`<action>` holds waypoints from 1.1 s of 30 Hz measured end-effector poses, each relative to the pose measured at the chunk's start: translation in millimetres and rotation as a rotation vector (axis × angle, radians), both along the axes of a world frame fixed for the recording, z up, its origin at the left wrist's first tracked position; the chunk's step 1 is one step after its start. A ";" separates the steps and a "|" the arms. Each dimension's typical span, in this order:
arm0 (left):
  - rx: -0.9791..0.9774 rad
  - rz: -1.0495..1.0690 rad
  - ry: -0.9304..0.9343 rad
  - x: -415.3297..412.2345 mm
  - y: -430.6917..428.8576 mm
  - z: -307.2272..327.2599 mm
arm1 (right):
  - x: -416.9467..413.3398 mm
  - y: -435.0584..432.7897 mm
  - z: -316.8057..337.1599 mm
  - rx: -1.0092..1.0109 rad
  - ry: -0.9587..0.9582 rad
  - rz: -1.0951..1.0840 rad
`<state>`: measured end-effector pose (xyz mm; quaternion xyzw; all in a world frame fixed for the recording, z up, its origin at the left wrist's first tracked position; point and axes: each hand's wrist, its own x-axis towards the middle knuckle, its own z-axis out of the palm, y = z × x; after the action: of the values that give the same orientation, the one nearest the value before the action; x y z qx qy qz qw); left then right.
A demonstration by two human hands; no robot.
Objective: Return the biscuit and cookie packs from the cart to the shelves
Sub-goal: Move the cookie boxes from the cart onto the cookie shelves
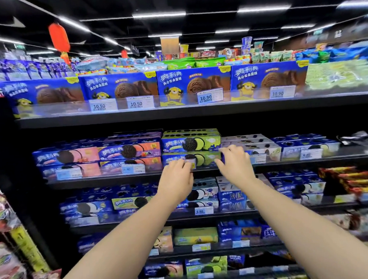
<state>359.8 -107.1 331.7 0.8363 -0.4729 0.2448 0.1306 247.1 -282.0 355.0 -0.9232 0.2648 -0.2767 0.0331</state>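
Supermarket aisle, dark stocked shelving. Left hand [177, 178]: fingers curled against the front of the green cookie pack [203, 158], grip unclear. Right hand [234, 165]: thumb and fingers pinch its right end. Pack sits at second shelf [116, 179] front edge, under a matching pack [189, 143].

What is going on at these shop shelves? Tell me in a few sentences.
A person reaches both arms to the second shelf. The right hand curls round the right end of the lower green cookie box, and the left hand is at its front left; its grip is unclear. An upper green box sits on top. No cart shows.
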 end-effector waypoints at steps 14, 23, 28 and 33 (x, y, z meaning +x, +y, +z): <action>0.246 -0.125 0.283 -64.0 125.1 -229.5 | -72.5 132.1 -256.9 0.181 0.435 0.143; 0.541 0.025 0.617 -110.9 201.2 -430.4 | -115.3 192.6 -463.3 0.525 0.791 0.239; 0.644 0.147 0.834 -138.9 233.1 -543.3 | -137.5 220.0 -573.3 0.709 0.908 0.228; 0.726 0.198 0.978 -173.1 254.3 -630.9 | -142.1 243.5 -655.3 0.904 1.071 0.286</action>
<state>186.6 147.2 -299.2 0.8828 -0.3314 -0.3324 0.0160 105.0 -38.5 -300.3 -0.8540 0.2097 0.3582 0.3137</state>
